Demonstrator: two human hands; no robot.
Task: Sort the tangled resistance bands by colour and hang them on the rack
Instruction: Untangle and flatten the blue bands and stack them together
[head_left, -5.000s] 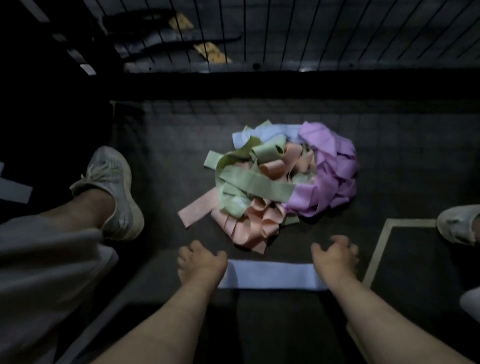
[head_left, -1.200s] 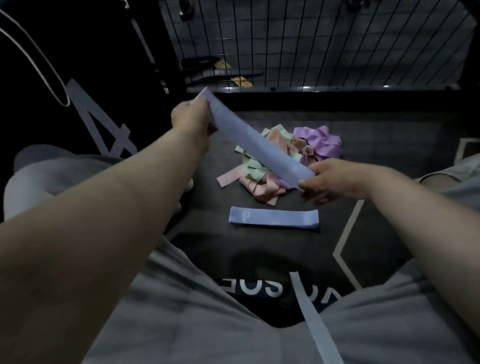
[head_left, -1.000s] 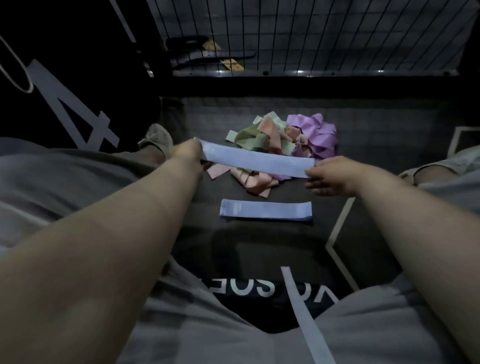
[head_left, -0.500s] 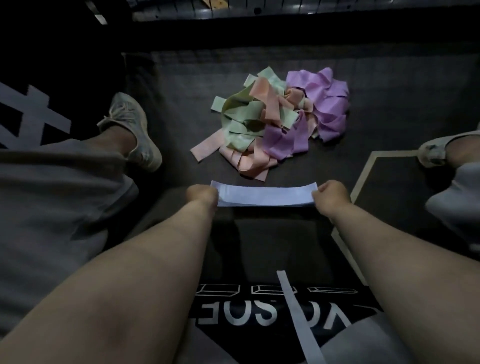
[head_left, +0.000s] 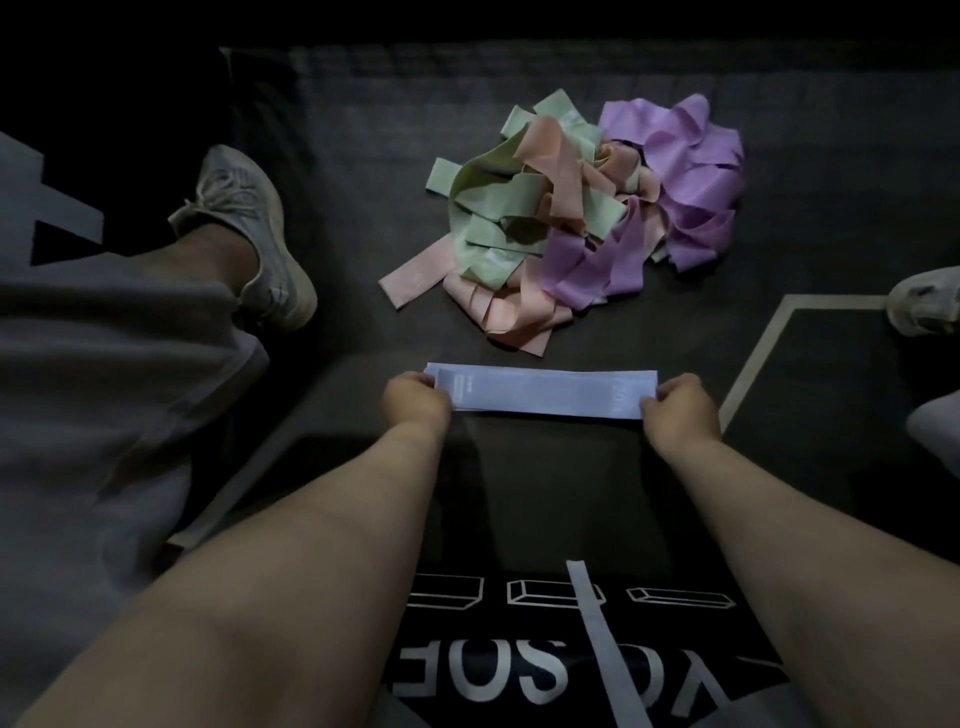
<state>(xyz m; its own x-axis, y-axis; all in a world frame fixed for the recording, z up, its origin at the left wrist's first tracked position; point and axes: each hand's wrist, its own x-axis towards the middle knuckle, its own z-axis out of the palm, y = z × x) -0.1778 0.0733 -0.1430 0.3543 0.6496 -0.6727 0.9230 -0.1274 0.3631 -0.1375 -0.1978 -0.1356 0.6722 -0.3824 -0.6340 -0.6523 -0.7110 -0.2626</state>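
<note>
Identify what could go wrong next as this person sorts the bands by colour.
The left hand and right hand hold the blue band over another whose end peeks out at the left; the stack may slip out of line. In the tangled pile, pink, green and purple bands interlace, so pulling one could drag others along.

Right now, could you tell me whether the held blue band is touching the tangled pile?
Apart. The head view shows bare mat between the blue band and the nearest pink loop of the tangled pile.
</note>
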